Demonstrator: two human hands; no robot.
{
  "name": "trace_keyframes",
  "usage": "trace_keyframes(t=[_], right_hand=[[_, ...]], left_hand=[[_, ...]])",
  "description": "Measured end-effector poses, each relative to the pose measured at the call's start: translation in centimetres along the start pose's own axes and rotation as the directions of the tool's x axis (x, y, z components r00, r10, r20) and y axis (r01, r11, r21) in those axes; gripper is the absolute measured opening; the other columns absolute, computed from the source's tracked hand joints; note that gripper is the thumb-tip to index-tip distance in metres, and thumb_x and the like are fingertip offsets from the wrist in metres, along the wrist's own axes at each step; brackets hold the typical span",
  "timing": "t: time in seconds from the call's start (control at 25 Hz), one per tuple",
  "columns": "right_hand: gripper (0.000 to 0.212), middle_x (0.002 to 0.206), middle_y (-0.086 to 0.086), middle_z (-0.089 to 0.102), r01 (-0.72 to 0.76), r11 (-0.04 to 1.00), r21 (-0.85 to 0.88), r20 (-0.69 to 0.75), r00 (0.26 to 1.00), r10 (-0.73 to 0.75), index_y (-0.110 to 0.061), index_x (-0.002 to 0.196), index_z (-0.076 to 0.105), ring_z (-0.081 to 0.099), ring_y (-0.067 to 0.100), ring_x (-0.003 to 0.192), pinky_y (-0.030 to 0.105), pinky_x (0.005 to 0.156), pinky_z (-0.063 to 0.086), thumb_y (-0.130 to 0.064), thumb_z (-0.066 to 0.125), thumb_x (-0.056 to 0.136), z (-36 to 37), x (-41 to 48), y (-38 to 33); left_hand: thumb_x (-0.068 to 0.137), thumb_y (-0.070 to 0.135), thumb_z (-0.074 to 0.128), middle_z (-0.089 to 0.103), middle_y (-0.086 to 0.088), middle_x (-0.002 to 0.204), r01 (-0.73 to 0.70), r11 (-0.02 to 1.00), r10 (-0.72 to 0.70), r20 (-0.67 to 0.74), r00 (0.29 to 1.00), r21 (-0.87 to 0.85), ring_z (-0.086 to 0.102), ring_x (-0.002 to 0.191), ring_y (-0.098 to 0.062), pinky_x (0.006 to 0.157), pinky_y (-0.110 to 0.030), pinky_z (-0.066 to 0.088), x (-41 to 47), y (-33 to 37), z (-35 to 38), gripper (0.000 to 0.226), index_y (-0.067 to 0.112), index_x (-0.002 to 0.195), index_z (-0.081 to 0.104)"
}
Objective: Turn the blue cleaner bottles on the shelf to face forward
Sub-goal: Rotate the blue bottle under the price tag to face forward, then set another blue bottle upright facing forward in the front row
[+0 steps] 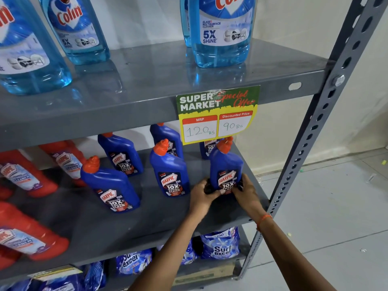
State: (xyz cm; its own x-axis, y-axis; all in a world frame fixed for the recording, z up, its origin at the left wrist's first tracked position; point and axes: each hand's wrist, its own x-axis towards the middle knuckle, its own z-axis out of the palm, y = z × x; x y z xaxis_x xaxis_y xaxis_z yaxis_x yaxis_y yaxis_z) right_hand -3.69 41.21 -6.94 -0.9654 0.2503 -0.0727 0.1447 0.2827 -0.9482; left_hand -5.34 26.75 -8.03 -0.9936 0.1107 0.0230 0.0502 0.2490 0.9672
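Observation:
Several dark blue Harpic bottles with orange caps stand on the middle grey shelf. The front right bottle stands upright with its label towards me. My left hand grips its base from the left and my right hand grips it from the right. Two more front bottles, one in the middle and one further left, also show their labels. Behind them stand a back-row bottle, another, and one partly hidden by the price card.
A green and yellow price card hangs from the upper shelf edge. Light blue Colin bottles stand on the upper shelf. Red Harpic bottles fill the left. Surf Excel packets lie below. The shelf's perforated metal upright runs at right.

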Motion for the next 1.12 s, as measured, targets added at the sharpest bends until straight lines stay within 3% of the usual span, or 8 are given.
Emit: trace_keyframes(t=[0.08,0.36,0.52,0.72,0.88,1.12], right_hand=[[0.035,0.101,0.007,0.06,-0.008,1.0,-0.006,-0.019,1.0,0.008,-0.007,0.112,0.05,0.058,0.024,0.095,0.036,0.084,0.046,0.005,0.054,0.08,-0.2,-0.8,0.4],[0.033,0.103,0.008,0.061,-0.055,0.997,0.056,-0.076,0.995,0.059,-0.008,0.115,0.049,0.058,0.023,0.094,0.033,0.08,0.044,0.004,0.048,0.085,-0.7,-3.7,1.3],[0.035,0.102,0.007,0.06,-0.064,0.995,0.073,-0.076,0.995,0.07,-0.008,0.117,0.048,0.057,0.023,0.094,0.032,0.079,0.043,0.006,0.046,0.085,-0.8,-4.1,0.8],[0.037,0.101,0.007,0.058,-0.071,0.994,0.088,-0.076,0.994,0.078,-0.007,0.117,0.047,0.056,0.023,0.094,0.034,0.08,0.045,0.009,0.046,0.084,-0.7,-4.4,0.3],[0.033,0.101,0.009,0.06,-0.088,0.99,0.108,-0.102,0.99,0.099,-0.006,0.114,0.048,0.057,0.026,0.094,0.027,0.07,0.046,0.009,0.044,0.084,-0.7,-4.8,0.3],[0.042,0.123,0.007,0.052,-0.099,0.915,0.39,-0.344,0.907,0.244,-0.007,0.128,0.043,0.051,0.02,0.112,0.033,0.093,0.044,0.0,0.046,0.087,1.4,-7.1,-0.1]], left_hand=[[0.068,0.016,0.079,0.072,-0.002,0.094,-0.018,1.0,0.018,-0.026,1.0,-0.009,0.066,0.082,0.002,0.073,-0.011,0.051,-1.2,-0.4,0.4,0.037,0.012,0.101,0.064],[0.068,0.014,0.08,0.071,0.003,0.092,-0.02,0.998,0.02,0.001,1.0,-0.064,0.067,0.085,-0.001,0.078,-0.017,0.054,-3.7,-0.7,1.2,0.032,0.022,0.095,0.064],[0.07,0.01,0.078,0.069,0.003,0.092,0.0,0.996,0.001,0.011,1.0,-0.086,0.065,0.082,0.005,0.076,-0.012,0.052,-4.1,-0.2,1.2,0.031,0.02,0.095,0.062],[0.07,0.011,0.078,0.072,-0.006,0.098,-0.001,0.995,0.0,-0.017,1.0,-0.097,0.068,0.092,-0.014,0.085,-0.029,0.055,-4.6,0.2,1.3,0.031,0.017,0.098,0.063],[0.07,0.015,0.078,0.072,-0.008,0.103,0.01,0.998,-0.011,-0.012,1.0,-0.062,0.067,0.096,-0.016,0.089,-0.035,0.055,-4.8,0.3,1.4,0.037,0.013,0.104,0.063],[0.072,0.025,0.076,0.065,-0.004,0.122,0.015,1.0,-0.015,-0.002,1.0,-0.016,0.058,0.113,-0.013,0.096,-0.03,0.049,-5.8,1.1,0.6,0.054,0.017,0.121,0.055]])
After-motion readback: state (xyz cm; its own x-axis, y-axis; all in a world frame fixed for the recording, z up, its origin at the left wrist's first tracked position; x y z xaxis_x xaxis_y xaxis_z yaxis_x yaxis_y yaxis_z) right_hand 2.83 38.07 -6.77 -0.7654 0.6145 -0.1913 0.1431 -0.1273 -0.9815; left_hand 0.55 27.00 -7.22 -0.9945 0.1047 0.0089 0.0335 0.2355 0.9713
